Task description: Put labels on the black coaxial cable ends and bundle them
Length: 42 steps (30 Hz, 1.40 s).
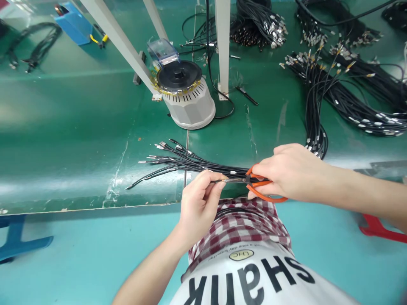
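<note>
My right hand is closed round the orange handles of a pair of scissors, whose blades point left at about the table's front edge. My left hand pinches the end of a thin black cable right at the scissor tips. Just behind both hands a bundle of black cables with metal ends lies fanned out to the left on the green table.
A white round machine with a black top stands behind the bundle, between slanted white frame legs. Large heaps of black cables cover the back right. A blue box sits at the far left. The table edge runs below.
</note>
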Each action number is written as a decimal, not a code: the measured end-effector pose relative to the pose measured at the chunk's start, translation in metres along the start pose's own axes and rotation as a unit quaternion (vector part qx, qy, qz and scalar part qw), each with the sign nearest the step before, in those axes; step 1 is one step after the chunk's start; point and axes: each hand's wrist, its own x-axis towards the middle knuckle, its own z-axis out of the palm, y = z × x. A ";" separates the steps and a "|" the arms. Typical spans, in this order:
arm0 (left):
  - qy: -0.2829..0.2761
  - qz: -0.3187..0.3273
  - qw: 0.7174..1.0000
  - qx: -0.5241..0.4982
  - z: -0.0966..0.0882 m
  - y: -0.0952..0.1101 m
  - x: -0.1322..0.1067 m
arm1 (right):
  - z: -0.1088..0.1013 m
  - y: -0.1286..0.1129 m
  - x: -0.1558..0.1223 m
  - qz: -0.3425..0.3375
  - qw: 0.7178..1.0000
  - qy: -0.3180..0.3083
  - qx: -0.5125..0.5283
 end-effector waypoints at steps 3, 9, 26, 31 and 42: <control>0.020 0.005 1.000 -0.020 0.003 -0.001 -0.002 | 0.001 -0.002 0.002 -0.005 1.000 -0.016 0.004; 0.033 -0.011 0.998 -0.056 0.005 -0.005 -0.006 | 0.003 -0.003 0.005 0.010 0.997 -0.027 0.075; 0.051 0.038 0.997 -0.049 0.005 -0.003 -0.008 | 0.001 -0.008 0.001 -0.020 1.000 0.003 0.005; 0.064 0.025 0.996 -0.063 0.006 -0.002 -0.010 | 0.001 -0.007 0.002 -0.015 0.998 -0.023 0.052; 0.070 0.072 0.994 -0.048 0.005 -0.002 -0.011 | -0.010 -0.008 0.003 -0.025 1.000 -0.013 -0.007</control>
